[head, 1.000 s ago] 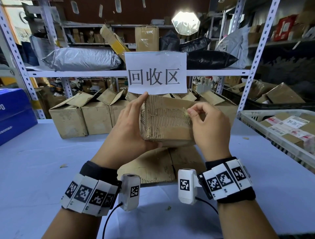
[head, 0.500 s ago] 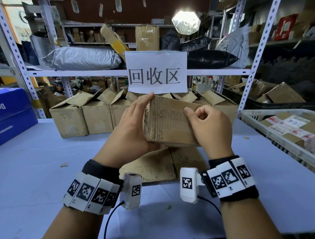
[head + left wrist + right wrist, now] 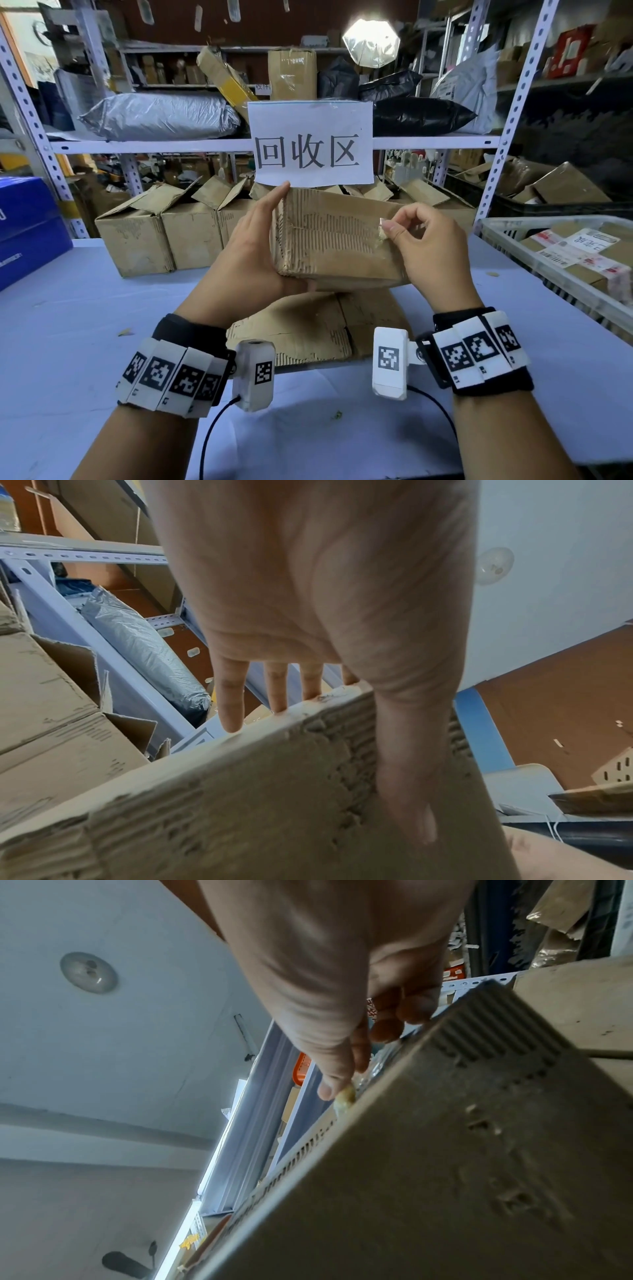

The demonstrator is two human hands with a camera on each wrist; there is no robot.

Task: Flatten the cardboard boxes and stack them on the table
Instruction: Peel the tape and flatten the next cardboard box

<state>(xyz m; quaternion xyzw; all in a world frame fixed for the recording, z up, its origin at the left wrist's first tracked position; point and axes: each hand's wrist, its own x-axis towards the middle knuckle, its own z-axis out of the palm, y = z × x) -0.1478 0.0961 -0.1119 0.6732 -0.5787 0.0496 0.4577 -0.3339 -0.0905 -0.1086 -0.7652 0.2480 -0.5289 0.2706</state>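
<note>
A worn, closed cardboard box [image 3: 335,240] is held up above the table. My left hand [image 3: 253,246] grips its left end, fingers straight along the far side and thumb under the bottom edge; the left wrist view shows the thumb across the box [image 3: 240,804]. At the box's right end, my right hand [image 3: 388,228] pinches the lifted end of a clear tape strip [image 3: 381,230] between thumb and forefinger. The right wrist view shows the same tape end [image 3: 344,1099] at the edge of the box [image 3: 445,1150]. Flattened cardboard [image 3: 308,329] lies on the table below the box.
Several open cardboard boxes [image 3: 137,240] stand in a row at the back of the blue-white table [image 3: 85,325]. A white crate [image 3: 548,260] of labelled parcels sits at the right, a blue box [image 3: 27,226] at the left. Metal shelving with a paper sign [image 3: 310,144] rises behind.
The box has turned slightly in my left hand. My right thumb and forefinger, which picked at the box's face, now hold a tape end lifted off it.
</note>
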